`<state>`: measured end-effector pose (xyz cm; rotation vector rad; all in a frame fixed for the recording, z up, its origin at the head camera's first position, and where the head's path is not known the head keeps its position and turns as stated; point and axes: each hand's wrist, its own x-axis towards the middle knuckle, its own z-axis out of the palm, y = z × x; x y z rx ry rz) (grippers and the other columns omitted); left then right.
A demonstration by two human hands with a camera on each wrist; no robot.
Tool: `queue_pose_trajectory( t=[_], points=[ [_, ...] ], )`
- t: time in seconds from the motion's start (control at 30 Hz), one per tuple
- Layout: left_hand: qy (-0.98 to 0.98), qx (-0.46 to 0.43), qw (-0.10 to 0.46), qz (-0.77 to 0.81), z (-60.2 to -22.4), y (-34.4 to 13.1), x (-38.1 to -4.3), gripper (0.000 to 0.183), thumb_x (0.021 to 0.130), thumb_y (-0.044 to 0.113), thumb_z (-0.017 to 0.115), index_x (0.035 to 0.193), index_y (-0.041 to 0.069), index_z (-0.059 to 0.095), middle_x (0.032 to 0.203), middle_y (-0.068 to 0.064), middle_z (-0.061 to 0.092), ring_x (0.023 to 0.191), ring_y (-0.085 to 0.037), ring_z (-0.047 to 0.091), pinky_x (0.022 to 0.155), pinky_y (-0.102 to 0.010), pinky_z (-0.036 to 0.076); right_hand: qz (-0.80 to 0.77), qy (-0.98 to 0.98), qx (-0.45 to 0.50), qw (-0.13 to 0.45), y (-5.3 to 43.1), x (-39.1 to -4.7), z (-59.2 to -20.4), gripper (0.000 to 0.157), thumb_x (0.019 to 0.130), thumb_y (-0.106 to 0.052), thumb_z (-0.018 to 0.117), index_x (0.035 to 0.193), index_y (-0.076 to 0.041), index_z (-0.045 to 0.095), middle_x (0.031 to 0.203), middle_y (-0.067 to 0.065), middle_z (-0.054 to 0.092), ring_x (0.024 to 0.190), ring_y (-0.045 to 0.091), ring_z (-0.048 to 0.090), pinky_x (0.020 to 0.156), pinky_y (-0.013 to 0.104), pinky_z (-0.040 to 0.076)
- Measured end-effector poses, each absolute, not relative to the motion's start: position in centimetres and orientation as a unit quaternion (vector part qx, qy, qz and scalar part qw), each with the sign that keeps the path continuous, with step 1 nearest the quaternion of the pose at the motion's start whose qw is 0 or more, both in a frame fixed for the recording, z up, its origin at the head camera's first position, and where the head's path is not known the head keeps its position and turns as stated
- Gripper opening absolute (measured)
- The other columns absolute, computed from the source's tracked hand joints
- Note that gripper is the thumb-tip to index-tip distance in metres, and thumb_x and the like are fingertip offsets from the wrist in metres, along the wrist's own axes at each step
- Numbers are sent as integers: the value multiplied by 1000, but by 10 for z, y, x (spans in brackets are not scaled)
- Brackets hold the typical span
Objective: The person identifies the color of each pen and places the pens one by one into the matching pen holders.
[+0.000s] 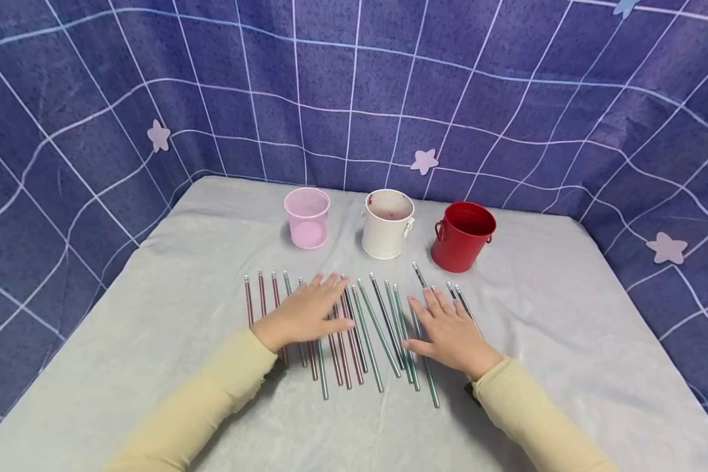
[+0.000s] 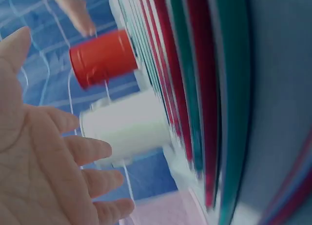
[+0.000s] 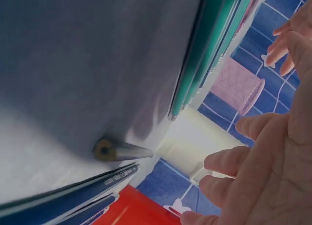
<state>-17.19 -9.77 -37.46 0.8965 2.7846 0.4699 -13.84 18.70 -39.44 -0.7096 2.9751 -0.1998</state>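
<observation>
Several pencils lie side by side in a loose row on the grey cloth: red ones (image 1: 248, 303), green ones (image 1: 370, 337) and dark ones (image 1: 383, 311). Palm down, my left hand (image 1: 303, 313) is spread over the left part of the row; in the left wrist view its straight fingers (image 2: 90, 149) are apart from the pencils. Over the right part of the row, my right hand (image 1: 453, 333) has its fingers extended, and nothing is in its palm in the right wrist view. Below it, one pencil's blunt wooden end (image 3: 104, 150) faces the camera. Both hands hide parts of some pencils.
Behind the pencils stand a pink mesh cup (image 1: 307, 219), a white bucket (image 1: 383, 229) and a red bucket (image 1: 459, 239), in a row from left to right. A blue-purple gridded curtain (image 1: 330, 98) with stars encloses the back and sides of the cloth-covered table (image 1: 124, 314).
</observation>
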Motion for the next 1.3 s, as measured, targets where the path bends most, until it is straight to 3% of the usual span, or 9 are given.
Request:
queue_pose_trajectory(
  t=[0.2,0.37,0.53,0.73,0.93,1.3],
  points=[
    [908,249,143,304,-358,-122,-199,75,100,41,46,150,-5,15,155,-24,16,141,-43,14,115,-53,12,-66,970,-230,39,193,-138,-394,78,87,-50,62,147,-7,36,149,27,32,139,43,24,105,68,23],
    [861,155,203,439,-347,-137,-226,68,105,36,31,149,-8,5,156,-25,4,143,-40,6,116,-51,6,-59,970,-230,43,199,-137,-394,74,88,-48,61,145,-4,40,147,26,36,137,44,27,106,66,24],
    [790,57,240,561,-345,-146,-249,67,104,38,22,149,-7,0,155,-28,-1,142,-44,1,116,-52,8,-67,969,-230,52,202,-136,-390,72,89,-48,60,143,-4,43,146,26,37,137,45,28,108,65,23],
    [677,-7,301,671,-348,-150,-265,73,101,45,13,146,-6,-16,152,-33,-13,141,-45,-9,117,-50,2,-66,970,-228,58,205,-136,-390,71,89,-48,60,142,-4,44,145,26,39,137,45,28,106,66,25],
    [661,-50,300,686,-352,-149,-283,76,101,48,12,144,-6,-21,153,-30,-15,142,-42,-11,117,-46,-1,-65,969,-234,48,209,-134,-391,69,89,-48,60,140,-4,47,143,27,42,135,45,31,105,66,27],
    [668,-81,297,678,-361,-148,-301,74,100,48,10,147,-4,-14,154,-28,-11,142,-39,-13,117,-45,-4,-62,969,-233,48,218,-130,-393,68,89,-48,60,138,-3,49,139,26,45,132,45,36,104,64,30]
  ],
)
